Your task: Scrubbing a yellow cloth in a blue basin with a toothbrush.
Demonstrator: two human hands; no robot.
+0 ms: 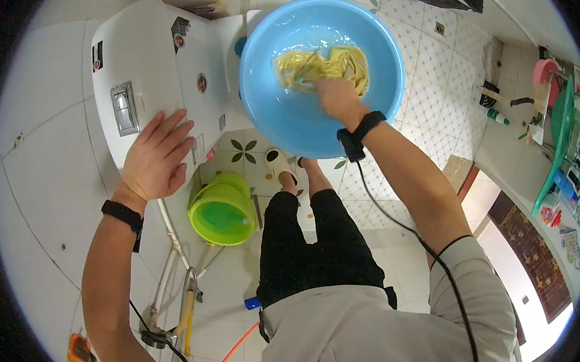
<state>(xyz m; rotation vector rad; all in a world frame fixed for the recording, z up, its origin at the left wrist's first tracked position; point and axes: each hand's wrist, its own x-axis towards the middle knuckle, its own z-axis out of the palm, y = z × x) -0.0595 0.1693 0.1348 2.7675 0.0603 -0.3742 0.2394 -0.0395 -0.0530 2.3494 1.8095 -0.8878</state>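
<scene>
My right hand [339, 99] is a blurred fist at the near edge of a wet yellow cloth [347, 62]. The cloth lies crumpled in shallow water inside a large round light-blue plastic basin [285, 137]. A small pale-teal patch shows among the folds beside my knuckles; I cannot tell what it is. My fingertips are hidden. My left hand [160, 156] rests flat, fingers extended, on the white toilet cistern [150, 55] near its chrome flush button [125, 108]. It holds nothing.
Below the cistern stands a lime-green bucket [221, 184]. Pipes and a tap [189, 284] run along the left wall. A black cable [395, 219] trails from my right wrist. At right, a counter [514, 144] carries a green basin [562, 117] and toiletries. A drain [440, 28] sits in the tiled floor.
</scene>
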